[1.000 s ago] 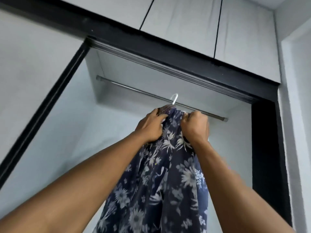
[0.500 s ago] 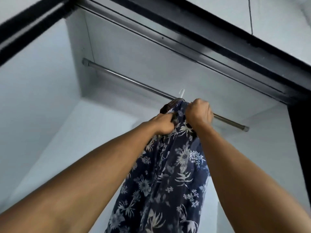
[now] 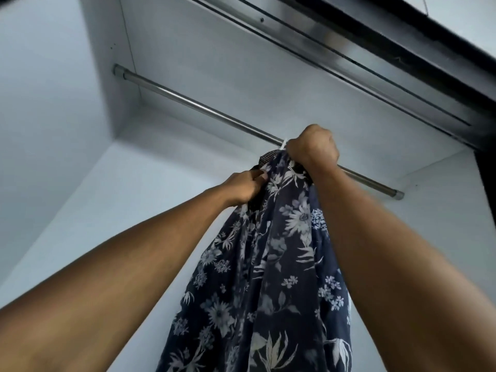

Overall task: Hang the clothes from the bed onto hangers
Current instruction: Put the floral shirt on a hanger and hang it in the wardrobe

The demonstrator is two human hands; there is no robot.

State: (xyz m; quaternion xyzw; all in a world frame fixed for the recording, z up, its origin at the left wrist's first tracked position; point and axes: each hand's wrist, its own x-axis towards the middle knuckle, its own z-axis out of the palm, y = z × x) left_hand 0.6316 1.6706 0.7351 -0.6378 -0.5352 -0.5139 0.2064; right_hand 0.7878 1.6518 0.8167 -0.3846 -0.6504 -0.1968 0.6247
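Wardrobe [image 3: 214,63] walls stood pale grey, and a metal rod [image 3: 188,102] ran from the upper left down to the right across the inside. Below the rod, the left hand [image 3: 243,187] pinched the left edge of a dark blue garment [image 3: 271,264] with white flowers, near its top. The garment hung down between the two forearms. A small white piece of the hanger [image 3: 284,143] showed at the rod; whether its hook lay over the rod, I could not tell. The right hand [image 3: 312,150] was closed in a fist around the top of the garment, just in front of the rod.
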